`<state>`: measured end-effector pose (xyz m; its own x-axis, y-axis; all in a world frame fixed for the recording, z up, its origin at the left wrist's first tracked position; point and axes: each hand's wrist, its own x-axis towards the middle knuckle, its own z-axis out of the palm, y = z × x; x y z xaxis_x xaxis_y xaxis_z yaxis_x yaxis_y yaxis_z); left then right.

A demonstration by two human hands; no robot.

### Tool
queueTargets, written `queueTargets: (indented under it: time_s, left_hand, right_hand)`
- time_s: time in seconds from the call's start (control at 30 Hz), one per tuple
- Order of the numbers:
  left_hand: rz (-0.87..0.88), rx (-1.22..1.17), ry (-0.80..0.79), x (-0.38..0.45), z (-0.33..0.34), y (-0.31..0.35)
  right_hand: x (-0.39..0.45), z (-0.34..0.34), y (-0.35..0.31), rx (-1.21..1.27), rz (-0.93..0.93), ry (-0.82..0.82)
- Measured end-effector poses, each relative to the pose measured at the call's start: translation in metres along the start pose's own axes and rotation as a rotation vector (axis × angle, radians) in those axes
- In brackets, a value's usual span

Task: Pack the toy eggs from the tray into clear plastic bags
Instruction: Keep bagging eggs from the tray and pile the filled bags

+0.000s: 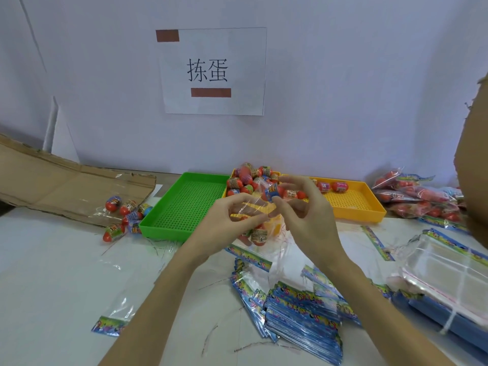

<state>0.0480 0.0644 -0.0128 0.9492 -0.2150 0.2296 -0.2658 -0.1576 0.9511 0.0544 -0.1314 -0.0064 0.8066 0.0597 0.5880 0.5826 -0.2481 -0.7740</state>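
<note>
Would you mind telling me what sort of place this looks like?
Probably a hand-packing bench in a small workshop: a printed paper sign on the wall, a yellow perforated plastic tray of toy eggs, and stacked clear plastic bags.

head view | worn high, facing forward-down | close over hands (264, 215) | wall behind

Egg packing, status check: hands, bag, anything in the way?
Left hand pinching the clear bag open; eggs already inside. Right hand feeding a blue-banded egg into its mouth. Yellow tray still stocked. Nothing blocking.
</note>
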Motion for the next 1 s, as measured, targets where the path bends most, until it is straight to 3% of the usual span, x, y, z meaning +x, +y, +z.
queueTargets:
  time_s: [0.5,0.7,1.0]
  left_hand:
    - [0.076,0.039,-0.034,-0.003,0.004,0.004]
    - [0.155,0.146,0.029,-0.003,0.004,0.005]
    - [0.057,0.101,0.064,0.0,-0.005,0.0]
  right_hand:
    - [0.0,-0.001,-0.004,0.082,0.049,-0.116]
    - [-0.005,0.003,-0.003,-0.002,0.008,-0.172]
    - [-0.006,0.002,-0.005,-0.055,-0.041,-0.296]
